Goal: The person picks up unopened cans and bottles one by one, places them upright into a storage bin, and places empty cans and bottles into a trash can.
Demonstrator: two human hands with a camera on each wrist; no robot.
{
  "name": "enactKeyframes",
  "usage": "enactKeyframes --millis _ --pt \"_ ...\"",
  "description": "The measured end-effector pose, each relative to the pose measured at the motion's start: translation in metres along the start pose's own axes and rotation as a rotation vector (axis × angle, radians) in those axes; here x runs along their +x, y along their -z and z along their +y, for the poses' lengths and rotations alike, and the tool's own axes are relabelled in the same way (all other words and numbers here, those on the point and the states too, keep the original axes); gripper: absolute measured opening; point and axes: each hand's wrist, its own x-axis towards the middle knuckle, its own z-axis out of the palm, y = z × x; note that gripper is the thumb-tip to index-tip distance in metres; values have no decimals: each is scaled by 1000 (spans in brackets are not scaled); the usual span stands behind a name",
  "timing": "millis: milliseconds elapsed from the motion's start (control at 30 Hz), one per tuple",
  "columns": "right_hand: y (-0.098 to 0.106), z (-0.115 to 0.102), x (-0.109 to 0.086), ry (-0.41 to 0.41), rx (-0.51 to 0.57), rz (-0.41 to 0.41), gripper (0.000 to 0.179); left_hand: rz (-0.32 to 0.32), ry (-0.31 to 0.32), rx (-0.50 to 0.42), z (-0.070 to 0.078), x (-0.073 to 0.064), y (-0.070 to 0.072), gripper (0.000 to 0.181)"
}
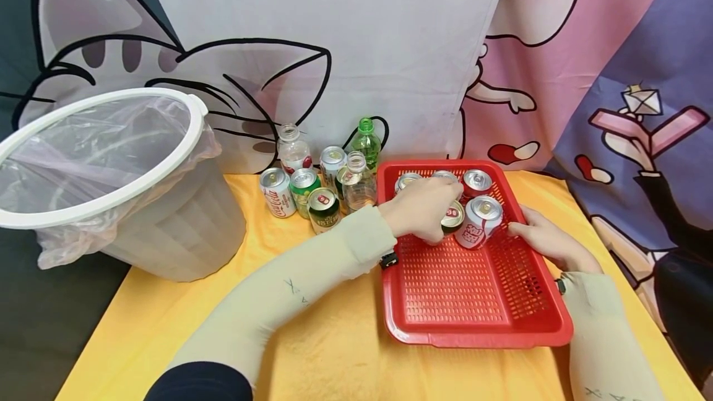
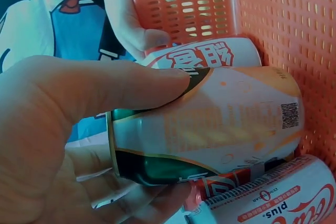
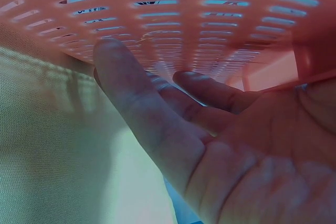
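In the head view my left hand (image 1: 424, 208) reaches into the red plastic basket (image 1: 479, 342) and grips a green-and-white can (image 1: 452, 218). In the left wrist view the thumb lies along the top of this can (image 2: 210, 124), with fingers below it. A white can with red lettering (image 1: 480, 223) stands just right of it. A red can (image 1: 477, 182) and two silver-topped cans are farther back in the basket. My right hand (image 1: 548, 241) holds the basket's right rim, thumb over the edge. Its fingers (image 3: 152, 114) reach along the slotted outer wall in the right wrist view.
Left of the basket several cans and bottles stand together, among them a Coca-Cola can (image 1: 277, 193), a green bottle (image 1: 366, 141) and a clear bottle (image 1: 358, 187). A lined white bin (image 1: 184, 228) stands at the left. Yellow cloth (image 1: 328, 339) covers the table before a printed curtain.
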Motion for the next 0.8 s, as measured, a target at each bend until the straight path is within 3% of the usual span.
enactKeyframes --millis 233,400,800 --pt "0 -1 0 7 2 3 53 21 -51 77 5 12 -4 72" --pt "-1 -2 0 7 13 1 53 -11 -51 96 7 17 -9 76" --pt "-1 -2 -1 5 6 7 56 -36 -48 131 8 15 -13 78"
